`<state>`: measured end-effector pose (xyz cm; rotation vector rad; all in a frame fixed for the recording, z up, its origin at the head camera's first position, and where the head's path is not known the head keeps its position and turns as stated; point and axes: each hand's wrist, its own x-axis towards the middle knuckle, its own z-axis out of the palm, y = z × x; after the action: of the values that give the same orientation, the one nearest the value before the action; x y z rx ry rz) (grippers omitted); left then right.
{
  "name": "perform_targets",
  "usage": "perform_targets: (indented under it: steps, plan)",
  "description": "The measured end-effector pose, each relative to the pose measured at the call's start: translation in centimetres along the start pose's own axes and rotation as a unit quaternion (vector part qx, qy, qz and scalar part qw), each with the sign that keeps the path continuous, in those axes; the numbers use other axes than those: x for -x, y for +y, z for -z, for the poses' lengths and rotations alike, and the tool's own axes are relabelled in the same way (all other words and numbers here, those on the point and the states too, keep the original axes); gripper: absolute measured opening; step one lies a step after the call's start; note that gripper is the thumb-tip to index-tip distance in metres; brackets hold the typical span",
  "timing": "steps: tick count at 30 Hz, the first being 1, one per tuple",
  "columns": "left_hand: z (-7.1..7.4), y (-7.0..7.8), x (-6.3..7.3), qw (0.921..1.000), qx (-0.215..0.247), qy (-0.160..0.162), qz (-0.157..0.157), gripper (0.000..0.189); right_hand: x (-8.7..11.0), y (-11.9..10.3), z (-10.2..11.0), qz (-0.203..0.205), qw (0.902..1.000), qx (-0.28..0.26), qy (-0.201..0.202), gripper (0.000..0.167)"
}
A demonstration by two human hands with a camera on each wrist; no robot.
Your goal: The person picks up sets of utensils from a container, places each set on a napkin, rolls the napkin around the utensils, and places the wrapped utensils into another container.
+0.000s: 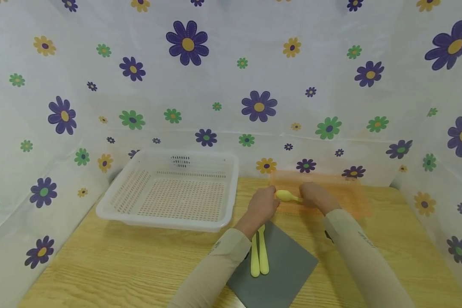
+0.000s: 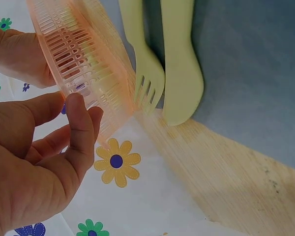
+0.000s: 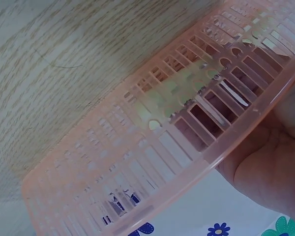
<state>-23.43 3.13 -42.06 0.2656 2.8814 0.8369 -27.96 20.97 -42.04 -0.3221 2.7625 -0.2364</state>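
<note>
My left hand (image 1: 261, 206) pinches the rim at the left end of an orange see-through plastic basket (image 1: 354, 197), thumb and fingertips on its edge in the left wrist view. Inside the basket lies a pale yellow spoon (image 1: 284, 195), its bowl toward the left hand. My right hand (image 1: 315, 196) reaches over the basket wall and grips the spoon's handle; slotted plastic partly covers these fingers in the right wrist view. Below the left hand, a yellow fork (image 2: 148, 81) and a yellow knife (image 2: 181, 73) lie side by side on a dark grey mat (image 1: 286, 261).
A large white slotted basket (image 1: 225, 216) stands on the left of the wooden table (image 1: 138, 265). Flower-patterned sheeting (image 1: 223, 81) encloses the table at the back and both sides, close behind the baskets.
</note>
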Motion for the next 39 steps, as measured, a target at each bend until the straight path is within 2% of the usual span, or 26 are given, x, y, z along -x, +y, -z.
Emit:
perform_targets:
  steps: [6,11,15,20,26,29,34,39]
  plan:
    - [0.1,0.1,0.1,0.9999,-0.001,0.000,-0.011,0.034,0.2,0.2,0.1,0.007,0.9998,-0.016,0.005,0.008]
    - [0.3,0.0,0.1,0.9999,-0.013,-0.004,-0.006,0.032,0.7,0.4,0.3,0.007,0.9989,-0.044,0.016,0.011]
    - [0.3,0.1,0.0,0.9999,-0.015,-0.006,-0.002,0.031,1.5,1.0,0.1,0.017,0.9952,-0.077,0.057,0.007]
    - [0.3,0.2,-0.1,0.9998,-0.009,-0.015,-0.006,0.036,2.0,1.9,-0.1,0.019,0.9838,-0.154,0.090,0.017]
    - [0.3,0.1,-0.1,0.9998,-0.003,-0.021,0.001,0.040,0.8,1.6,0.5,-0.002,0.9818,-0.150,0.117,0.027]
    - [0.2,0.1,-0.2,0.9998,-0.005,-0.021,-0.003,0.040,1.0,1.6,0.6,-0.009,0.9722,-0.189,0.138,0.031]
    - [0.2,0.0,-0.4,0.9997,-0.011,-0.018,-0.012,0.039,1.5,1.4,0.8,-0.007,0.9511,-0.253,0.178,0.036]
    - [0.2,-0.4,-0.2,0.9998,-0.002,-0.014,-0.010,0.048,2.0,0.9,0.8,0.005,0.9324,-0.302,0.198,0.037]
